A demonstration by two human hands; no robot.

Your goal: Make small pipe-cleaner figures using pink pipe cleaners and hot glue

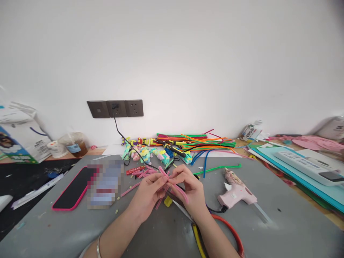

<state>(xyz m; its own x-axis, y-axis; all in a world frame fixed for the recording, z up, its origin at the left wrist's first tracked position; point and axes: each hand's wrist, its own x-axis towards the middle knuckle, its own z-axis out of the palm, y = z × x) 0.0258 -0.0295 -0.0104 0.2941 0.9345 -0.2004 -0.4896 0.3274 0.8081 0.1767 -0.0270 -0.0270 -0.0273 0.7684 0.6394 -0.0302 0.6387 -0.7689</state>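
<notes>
**A:** Dead centre, a bundle of fuzzy pink pipe-cleaner pieces [167,181] is held up just above the flat grey mat [282,222], right in front of the person.

**B:** Both hands are on it. The left hand [147,193] pinches the short stems from the left, fingers closed tight. The right hand [189,190] grips the other side, and one longer pink strand arcs over its knuckles.

**A:** Below the hands a small yellow scrap [168,201] lies on the mat. More loose cut pink pieces [141,173] are scattered just behind the left hand.

**B:** Moving right, a pale pink hot-glue gun [236,193] sits on the mat, near the right hand but clear of it. A red cable loop [232,231] curves beside the right forearm.

**A:** On the left a dark phone in a pink case [72,189] lies flat, screen up.

**B:** Further back there's a heap of multicoloured pipe cleaners [199,140] along the wall, with a single green pipe cleaner [220,167] loose in front of it.

**A:** A thin black cord [126,141] drops from the dark wall socket panel [115,108] into that clutter.

**B:** Out at the edges, a clear plastic cup of brown drink [75,144] stands far left and a long white power strip [306,166] lies far right.
</notes>
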